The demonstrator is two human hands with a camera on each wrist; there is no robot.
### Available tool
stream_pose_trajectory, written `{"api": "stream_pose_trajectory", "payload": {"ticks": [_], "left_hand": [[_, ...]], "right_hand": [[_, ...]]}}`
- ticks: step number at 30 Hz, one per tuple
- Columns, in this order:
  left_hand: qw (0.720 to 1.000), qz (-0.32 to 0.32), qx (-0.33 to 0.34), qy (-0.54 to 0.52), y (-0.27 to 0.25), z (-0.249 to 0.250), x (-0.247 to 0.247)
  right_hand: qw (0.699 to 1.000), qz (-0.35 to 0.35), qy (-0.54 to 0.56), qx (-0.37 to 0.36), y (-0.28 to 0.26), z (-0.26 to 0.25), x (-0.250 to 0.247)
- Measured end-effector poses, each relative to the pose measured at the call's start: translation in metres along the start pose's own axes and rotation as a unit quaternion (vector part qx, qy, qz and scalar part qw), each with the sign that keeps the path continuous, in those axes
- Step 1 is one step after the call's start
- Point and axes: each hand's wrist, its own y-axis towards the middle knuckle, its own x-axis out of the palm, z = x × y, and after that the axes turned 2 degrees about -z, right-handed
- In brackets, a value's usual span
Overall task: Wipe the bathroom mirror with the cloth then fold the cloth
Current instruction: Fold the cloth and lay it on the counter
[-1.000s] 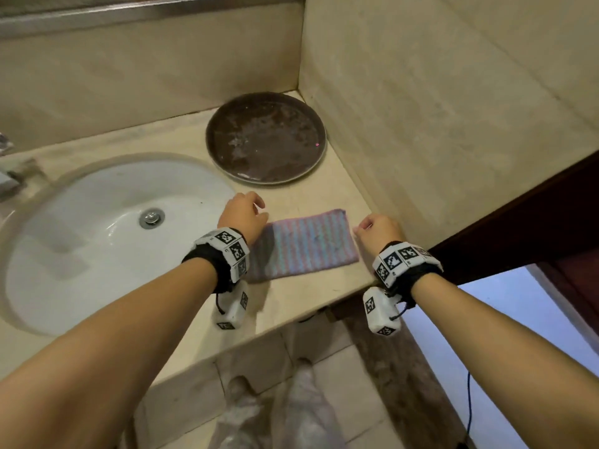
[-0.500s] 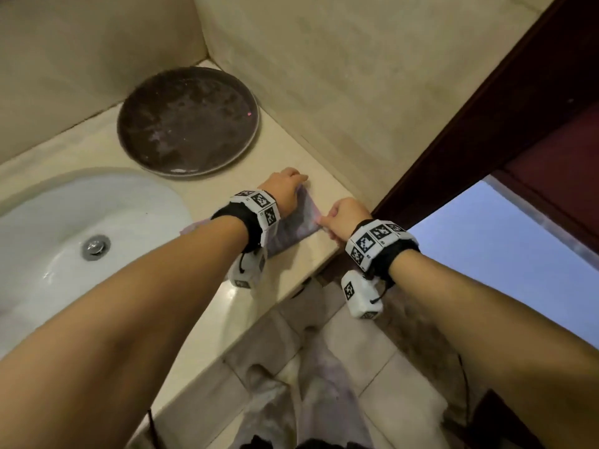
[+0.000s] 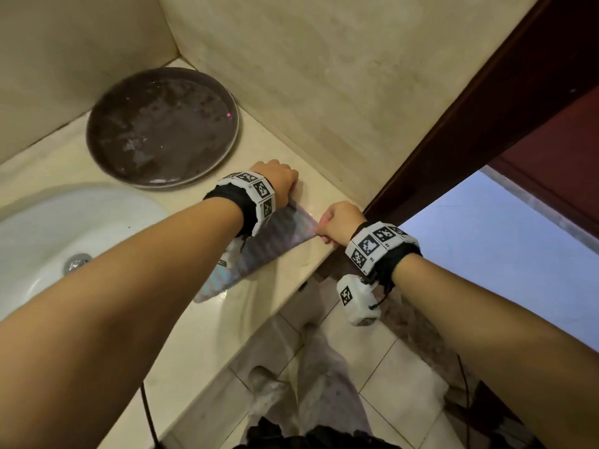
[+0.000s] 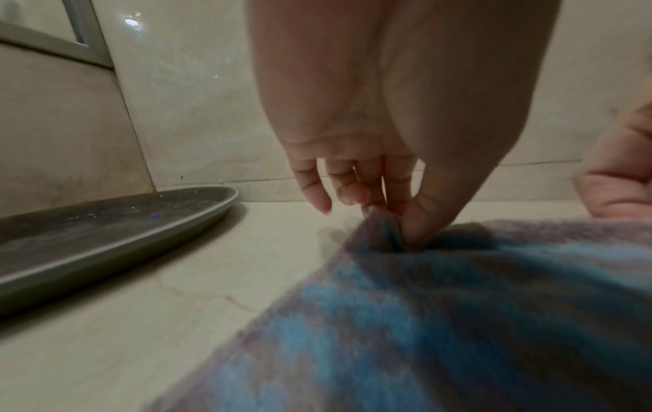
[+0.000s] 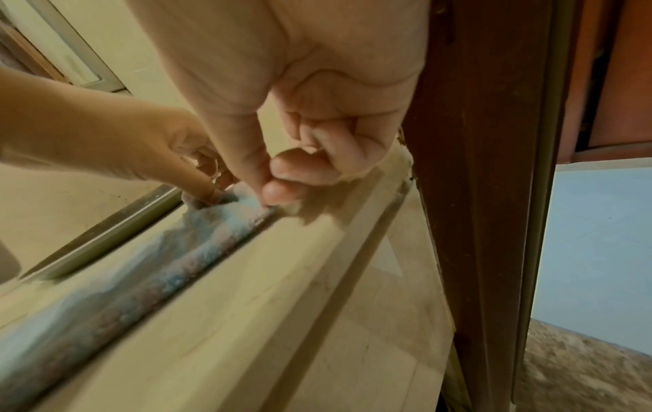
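A striped blue and purple cloth (image 3: 275, 236) lies on the beige counter (image 3: 207, 325) near its right end. My left hand (image 3: 280, 181) pinches the cloth's far corner (image 4: 384, 231) between thumb and fingers. My right hand (image 3: 338, 222) pinches the near right corner (image 5: 247, 206) at the counter's front edge. The cloth stretches away from both hands toward the sink, its left part hidden under my left forearm. The mirror's frame (image 4: 88, 36) shows only at the upper left of the left wrist view.
A dark round tray (image 3: 162, 128) sits in the counter's back corner, just left of my left hand. A white sink (image 3: 64, 241) lies to the left. A dark wooden door frame (image 3: 453, 124) stands close on the right. Tiled floor (image 3: 389, 384) is below.
Both hands have come together at the cloth's right end and taken its two corners; a second ago they were at its opposite ends. The head view has swung right.
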Motion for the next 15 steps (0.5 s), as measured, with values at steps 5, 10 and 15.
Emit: {"api": "stream_pose_trajectory", "payload": {"ticks": [5, 10, 15], "left_hand": [[0.998, -0.017, 0.006, 0.058, -0.003, -0.004, -0.003], [1.000, -0.011, 0.008, 0.003, -0.021, -0.017, -0.008], [0.999, 0.037, 0.037, -0.015, -0.053, -0.045, -0.008]], "right_hand": [[1.000, 0.000, 0.020, -0.021, -0.003, 0.001, 0.000], [0.998, -0.027, 0.051, -0.028, -0.011, -0.008, 0.002], [0.992, -0.091, 0.063, -0.068, -0.026, -0.027, 0.016]]}}
